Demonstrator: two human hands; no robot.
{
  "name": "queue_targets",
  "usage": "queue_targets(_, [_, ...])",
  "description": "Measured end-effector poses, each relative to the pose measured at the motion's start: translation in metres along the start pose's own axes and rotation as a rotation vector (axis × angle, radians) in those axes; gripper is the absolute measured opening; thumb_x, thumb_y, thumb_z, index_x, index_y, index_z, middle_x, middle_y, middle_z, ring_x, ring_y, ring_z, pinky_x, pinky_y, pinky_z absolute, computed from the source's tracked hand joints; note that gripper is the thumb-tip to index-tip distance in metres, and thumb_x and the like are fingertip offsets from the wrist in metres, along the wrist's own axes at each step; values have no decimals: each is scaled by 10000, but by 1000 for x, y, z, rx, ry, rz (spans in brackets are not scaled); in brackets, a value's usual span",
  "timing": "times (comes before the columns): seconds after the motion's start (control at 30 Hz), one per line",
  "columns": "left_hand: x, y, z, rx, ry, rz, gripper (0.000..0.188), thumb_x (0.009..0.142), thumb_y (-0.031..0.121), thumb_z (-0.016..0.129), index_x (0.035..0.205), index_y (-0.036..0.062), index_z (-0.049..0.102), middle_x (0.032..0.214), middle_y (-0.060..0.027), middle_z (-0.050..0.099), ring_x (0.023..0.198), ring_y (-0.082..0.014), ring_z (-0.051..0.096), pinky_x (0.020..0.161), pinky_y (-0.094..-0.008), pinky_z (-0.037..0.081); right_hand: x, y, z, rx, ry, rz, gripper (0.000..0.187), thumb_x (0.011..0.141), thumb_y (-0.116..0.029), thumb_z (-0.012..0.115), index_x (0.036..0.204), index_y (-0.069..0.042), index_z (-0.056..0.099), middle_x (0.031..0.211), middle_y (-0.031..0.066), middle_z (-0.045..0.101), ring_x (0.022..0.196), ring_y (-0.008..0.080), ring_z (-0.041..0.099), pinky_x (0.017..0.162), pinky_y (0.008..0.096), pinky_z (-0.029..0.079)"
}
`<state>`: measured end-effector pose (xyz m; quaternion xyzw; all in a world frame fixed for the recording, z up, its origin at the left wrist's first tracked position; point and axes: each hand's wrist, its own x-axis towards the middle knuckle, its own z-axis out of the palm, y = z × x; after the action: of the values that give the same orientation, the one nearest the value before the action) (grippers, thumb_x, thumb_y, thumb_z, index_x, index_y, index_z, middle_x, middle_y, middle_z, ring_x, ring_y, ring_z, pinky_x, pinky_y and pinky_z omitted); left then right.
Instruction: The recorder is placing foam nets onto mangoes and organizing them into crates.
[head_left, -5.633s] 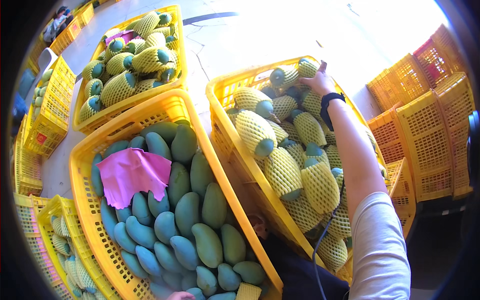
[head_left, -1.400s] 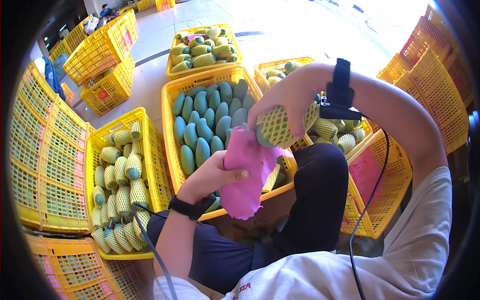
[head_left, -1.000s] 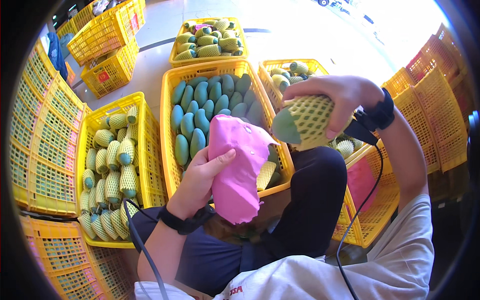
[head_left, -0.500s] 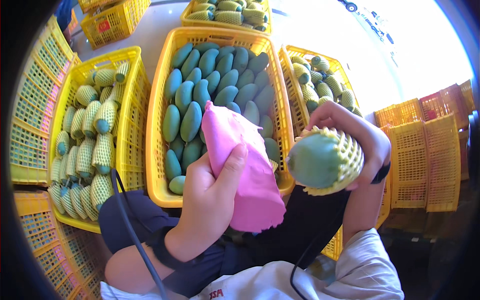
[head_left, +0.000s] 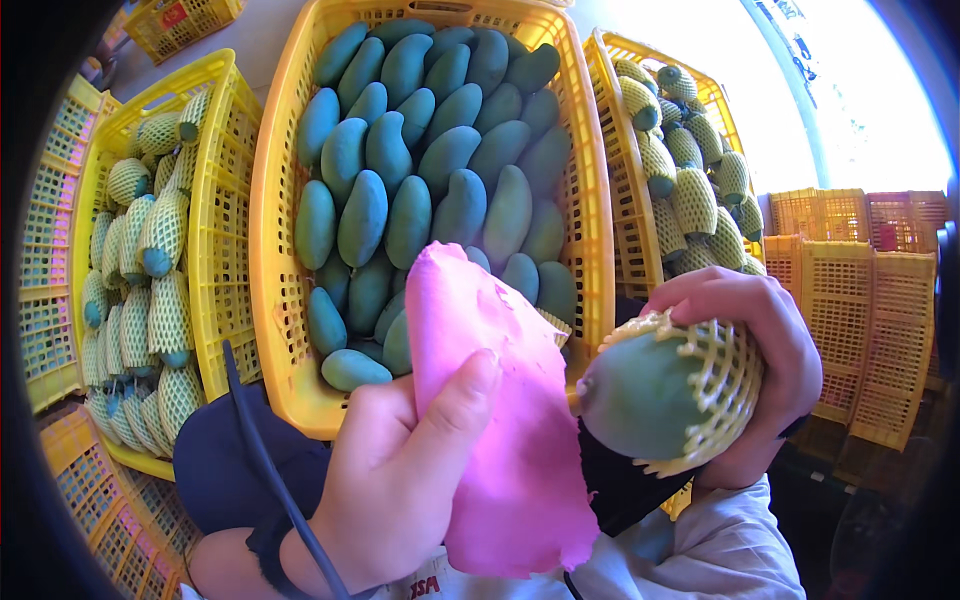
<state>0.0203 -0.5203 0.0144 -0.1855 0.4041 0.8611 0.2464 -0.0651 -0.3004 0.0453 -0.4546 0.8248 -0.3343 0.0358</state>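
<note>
My left hand [head_left: 400,470] is closed on a thick pink cloth [head_left: 515,470], thumb pressed flat across it. The cloth hangs toward my lap, its edges ragged. In my right hand [head_left: 780,350] lies a large green mango [head_left: 640,395], its bare tip pointing left toward the cloth. A pale yellow foam net sleeve [head_left: 730,385] covers its rear part, and my fingers curl around the sleeve. Mango and cloth are close but look apart. Beyond both hands stands a big orange-yellow crate [head_left: 268,215] filled with rows of unwrapped green mangoes [head_left: 460,205].
To the left, a yellow crate [head_left: 222,200] holds net-sleeved mangoes; another crate [head_left: 620,150] of them stands at right. Crates [head_left: 865,350] are stacked at far right, more [head_left: 60,240] at far left. A dark cable [head_left: 265,455] crosses by my left forearm.
The view has shifted, so the big crate appears larger and fuller. Both hands look nearer and lower, the right one farther right. Each keeps its hold; the mango's tip still faces the cloth.
</note>
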Motion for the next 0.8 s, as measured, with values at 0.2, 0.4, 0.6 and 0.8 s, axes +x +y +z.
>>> queue_targets(0.2, [10, -4, 0, 80, 118, 7, 384, 953, 228, 397, 1184, -76, 440, 1081, -156, 578, 961, -191, 590, 839, -313, 471, 3, 4, 6, -127, 72, -38, 448, 569, -287, 781, 839, -12, 551, 723, 166, 619, 547, 223, 593, 509, 274, 465])
queue_targets(0.4, [14, -5, 11, 19, 177, 124, 377, 917, 194, 440, 1174, -82, 451, 1080, -162, 581, 958, -208, 595, 838, -321, 472, 1, 7, -4, -234, -38, -156, 469, 601, -267, 767, 950, -39, 551, 873, 201, 614, 622, 277, 592, 509, 320, 475])
queue_targets(0.6, [13, -1, 4, 26, 183, 135, 366, 887, 167, 470, 1157, -80, 468, 1061, -157, 589, 942, -208, 601, 829, -321, 475, -1, -14, 19, -400, 290, -72, 297, 789, -206, 611, 1047, -84, 529, 995, 314, 499, 720, 297, 600, 555, 315, 528])
queue_targets(0.8, [16, -1, -5, 30, 112, 52, 314, 836, 110, 499, 1094, -68, 519, 1018, -142, 607, 906, -190, 608, 796, -308, 481, -4, -13, 10, -389, 282, 17, 350, 821, -227, 602, 1086, -38, 473, 1006, 330, 492, 720, 292, 610, 589, 319, 537])
